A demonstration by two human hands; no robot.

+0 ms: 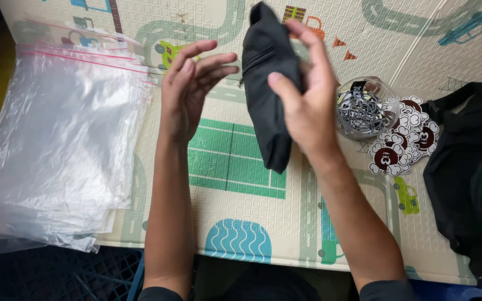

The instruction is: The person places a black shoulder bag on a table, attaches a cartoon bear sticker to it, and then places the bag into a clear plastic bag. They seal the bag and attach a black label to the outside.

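My right hand (307, 97) grips a folded black cloth item (269, 83) and holds it upright above a printed play mat (235, 206). The cloth hangs down from my fingers, its lower end near the green field print. My left hand (188, 89) is open just left of the cloth, fingers spread and pointing toward it without touching it.
A thick stack of clear zip bags (57, 139) lies at the left. A clear round container of metal clips (364, 108) stands right of my right hand, with a heap of round stickers (405, 139) beside it. More black fabric (470, 173) is piled at the far right.
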